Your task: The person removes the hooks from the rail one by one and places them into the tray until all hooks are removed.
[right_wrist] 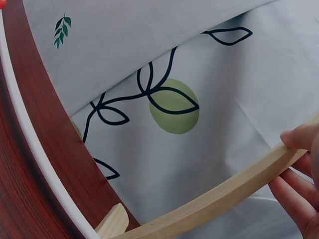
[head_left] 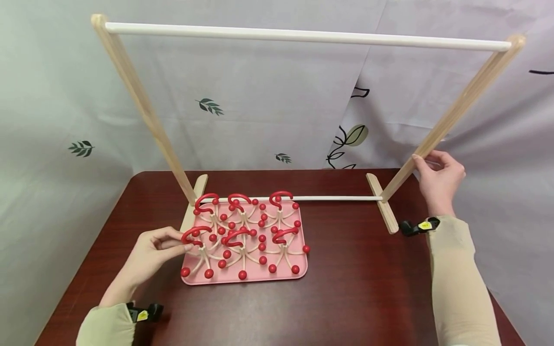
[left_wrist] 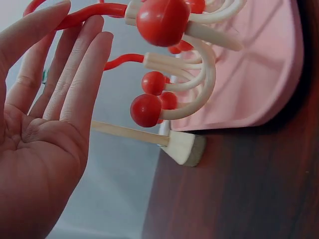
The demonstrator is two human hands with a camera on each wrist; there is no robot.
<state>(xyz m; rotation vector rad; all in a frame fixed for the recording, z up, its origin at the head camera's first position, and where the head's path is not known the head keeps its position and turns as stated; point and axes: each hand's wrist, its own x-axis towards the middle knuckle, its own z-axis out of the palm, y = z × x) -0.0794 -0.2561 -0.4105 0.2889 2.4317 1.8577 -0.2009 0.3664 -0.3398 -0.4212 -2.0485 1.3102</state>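
Observation:
My left hand (head_left: 149, 252) pinches the red hook top of a multi-arm hanging hook (head_left: 203, 248) between thumb and fingers. That hanging hook has cream curved arms tipped with red balls, and stands at the tray's front left corner. In the left wrist view the fingers lie along the red hook (left_wrist: 94, 12), the palm facing the camera. Several matching hooks stand in two rows on a pink tray (head_left: 277, 279). At the right, my right hand (head_left: 441, 180) grips the wooden upright (head_left: 459, 105) of a rack, thumb on its near side, low down.
The rack's white top rod (head_left: 303, 36) spans high above the table (head_left: 337, 293); a white lower rod (head_left: 337, 198) runs behind the tray. Its wooden feet, the left (head_left: 201, 185) and right (head_left: 383, 204), rest on the table. A leaf-patterned cloth (head_left: 277, 96) hangs behind.

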